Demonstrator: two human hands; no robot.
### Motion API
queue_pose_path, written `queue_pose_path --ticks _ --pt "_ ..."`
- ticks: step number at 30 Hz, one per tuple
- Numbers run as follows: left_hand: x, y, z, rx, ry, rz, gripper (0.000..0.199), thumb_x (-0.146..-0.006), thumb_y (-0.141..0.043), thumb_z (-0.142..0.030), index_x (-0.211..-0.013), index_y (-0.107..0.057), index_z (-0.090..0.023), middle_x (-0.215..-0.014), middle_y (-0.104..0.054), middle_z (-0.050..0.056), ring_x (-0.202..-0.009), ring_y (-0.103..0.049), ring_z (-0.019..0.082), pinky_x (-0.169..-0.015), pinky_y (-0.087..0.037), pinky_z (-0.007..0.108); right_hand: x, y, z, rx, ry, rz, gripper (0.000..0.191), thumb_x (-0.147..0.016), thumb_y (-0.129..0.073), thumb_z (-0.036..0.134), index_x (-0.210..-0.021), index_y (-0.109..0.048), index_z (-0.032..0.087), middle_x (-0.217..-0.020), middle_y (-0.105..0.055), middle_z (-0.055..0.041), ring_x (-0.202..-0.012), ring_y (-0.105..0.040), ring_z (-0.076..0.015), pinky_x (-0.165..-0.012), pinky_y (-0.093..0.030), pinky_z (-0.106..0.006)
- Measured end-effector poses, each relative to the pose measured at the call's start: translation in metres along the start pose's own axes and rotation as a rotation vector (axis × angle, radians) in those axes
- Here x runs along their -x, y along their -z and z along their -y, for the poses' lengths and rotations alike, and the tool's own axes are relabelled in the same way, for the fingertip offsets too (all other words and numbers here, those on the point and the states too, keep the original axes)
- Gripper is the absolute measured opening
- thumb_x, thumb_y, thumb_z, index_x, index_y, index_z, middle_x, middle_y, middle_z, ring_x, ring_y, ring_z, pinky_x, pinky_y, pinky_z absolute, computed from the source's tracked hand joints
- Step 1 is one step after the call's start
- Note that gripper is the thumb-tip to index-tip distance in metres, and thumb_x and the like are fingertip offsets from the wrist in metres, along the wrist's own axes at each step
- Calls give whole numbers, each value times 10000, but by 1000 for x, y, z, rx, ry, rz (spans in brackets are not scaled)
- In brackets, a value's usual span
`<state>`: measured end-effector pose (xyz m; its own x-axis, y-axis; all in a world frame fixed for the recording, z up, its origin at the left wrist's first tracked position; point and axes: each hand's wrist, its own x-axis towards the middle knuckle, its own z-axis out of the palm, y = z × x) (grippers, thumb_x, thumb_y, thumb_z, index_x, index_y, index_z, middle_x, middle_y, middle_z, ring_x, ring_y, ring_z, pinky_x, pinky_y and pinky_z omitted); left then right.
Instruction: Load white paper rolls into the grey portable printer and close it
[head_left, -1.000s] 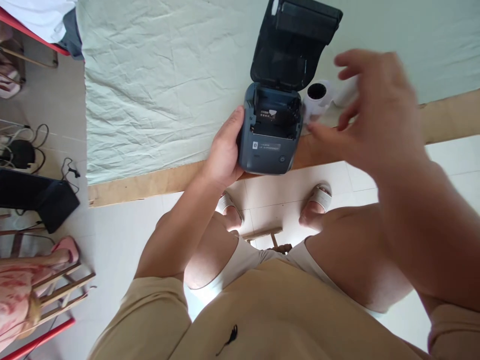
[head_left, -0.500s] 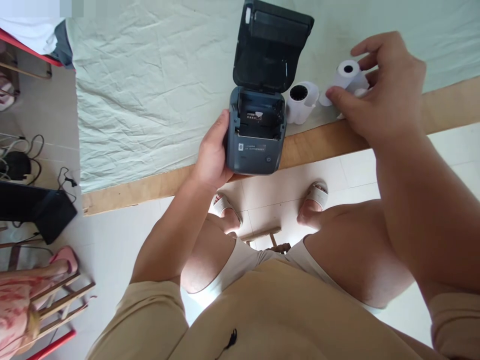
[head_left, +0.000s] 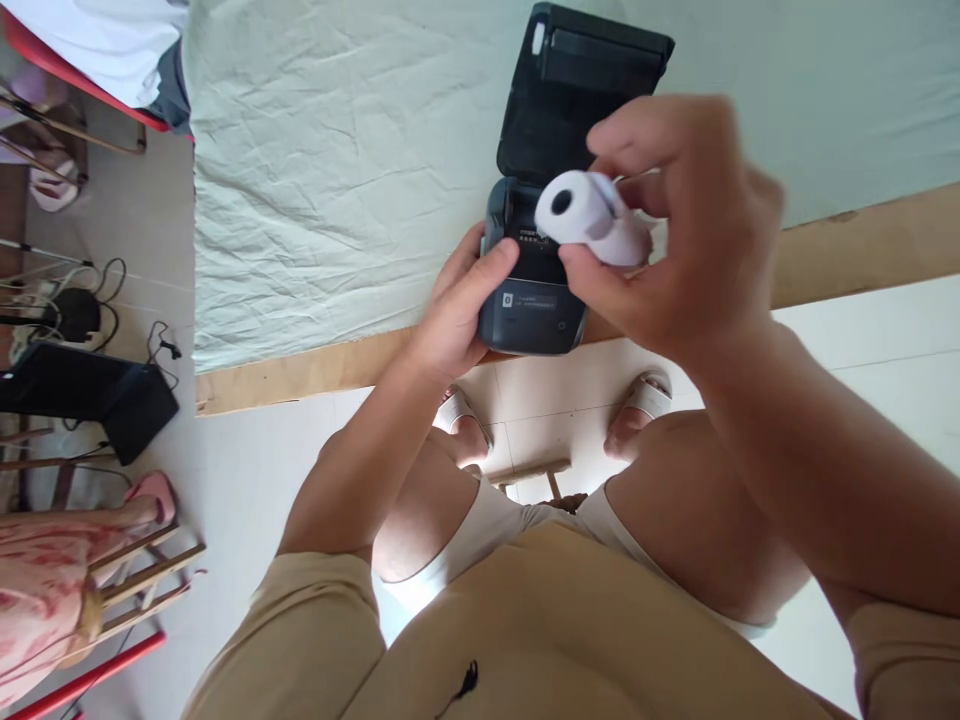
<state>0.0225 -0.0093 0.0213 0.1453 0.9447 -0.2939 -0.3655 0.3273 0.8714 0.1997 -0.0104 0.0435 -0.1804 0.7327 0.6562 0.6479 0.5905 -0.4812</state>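
Note:
A dark blue-grey portable printer (head_left: 534,318) stands at the table's near edge, its black lid (head_left: 577,100) swung up and back. My left hand (head_left: 457,310) grips the printer's left side, the thumb lying over the rim of the open paper bay. My right hand (head_left: 686,230) pinches a white paper roll (head_left: 592,215) between thumb and fingers. The roll is tilted above the right part of the bay, its dark core hole facing up and left. The hand and roll hide the table area right of the printer, where other white rolls stood.
A pale green cloth (head_left: 330,180) covers the table, with a bare wooden edge (head_left: 315,375) along the front. At left are a black device (head_left: 90,385) with cables, a wooden stool (head_left: 142,585) and another person's pink-shod foot (head_left: 154,495).
My right hand has moved left from the rolls on the table to the printer, carrying a paper roll. My left thumb has shifted onto the bay's rim. The view has moved slightly.

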Motion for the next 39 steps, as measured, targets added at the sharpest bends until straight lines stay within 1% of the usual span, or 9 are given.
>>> queue_pose_path --ticks 6,9,14,18,23,27,31,36,39 --pt "3 3 -5 -25 27 29 218 -949 -736 -423 -1103 -695 -275 -949 -781 7 -1233 -804 293 -1010 -680 397 -4 -21 -14 232 -81 80 96 -885 -638 222 -906 -580 295 -919 -782 15 -779 -737 -240 -672 -549 -425" --pt "1 8 -4 -30 65 91 213 -972 -711 -433 -1123 -681 -285 -933 -754 3 -1180 -820 311 -954 -689 431 -4 -19 -19 207 -39 121 102 -890 -629 206 -848 -585 288 -940 -800 2 -917 -772 -279 -793 -582 -476" --pt "0 6 2 50 -24 87 291 -1019 -606 -533 -1031 -686 -254 -888 -695 13 -959 -818 250 -678 -635 305 11 -19 -8 152 116 17 153 -957 -647 213 -838 -592 292 -967 -814 15 -1049 -789 -286 -847 -569 -491" --pt "2 5 -3 -3 -2 80 238 -920 -766 -486 -1004 -692 -276 -879 -713 14 -1096 -809 296 -857 -667 348 24 -21 -6 10 293 -19 121 -949 -712 347 -908 -608 300 -949 -809 39 -1005 -805 -266 -823 -556 -478" --pt "-5 12 -6 -56 82 11 331 -791 -861 -267 -1068 -680 -263 -975 -749 18 -1358 -742 357 -1098 -641 462 15 -6 -22 -56 197 -188 94 -997 -616 404 -1042 -644 326 -932 -741 -19 -989 -756 -277 -898 -581 -505" --pt "-20 26 7 -146 -42 167 610 -658 -949 -389 -1181 -660 -265 -1028 -758 27 -1308 -753 384 -1011 -673 460 2 1 -40 26 119 -126 434 -1041 -544 554 -1439 -525 383 -1411 -634 -44 -1352 -655 -323 -1039 -566 -517" --pt "-26 37 16 -169 -167 250 902 -599 -967 -513 -1378 -572 -288 -1153 -744 49 -1251 -760 383 -954 -668 462 4 -7 -51 -1 141 -26 622 -1024 -490 627 -1589 -299 450 -1573 -486 -8 -1478 -571 -332 -1132 -520 -545" --pt "-17 33 13 -193 -177 237 835 -686 -922 -602 -1394 -584 -315 -1252 -730 48 -1304 -740 361 -1026 -641 455 16 -7 -49 60 64 185 1058 -848 -759 683 -1663 -185 328 -1791 -232 -178 -1723 -162 -477 -1177 -476 -678" --pt "-12 28 9 -164 -163 192 735 -738 -901 -583 -1348 -603 -302 -1286 -726 50 -1362 -711 358 -1066 -625 451 19 -3 -48 72 41 231 1107 -818 -792 712 -1666 -188 336 -1803 -217 -183 -1725 -138 -489 -1149 -490 -681"
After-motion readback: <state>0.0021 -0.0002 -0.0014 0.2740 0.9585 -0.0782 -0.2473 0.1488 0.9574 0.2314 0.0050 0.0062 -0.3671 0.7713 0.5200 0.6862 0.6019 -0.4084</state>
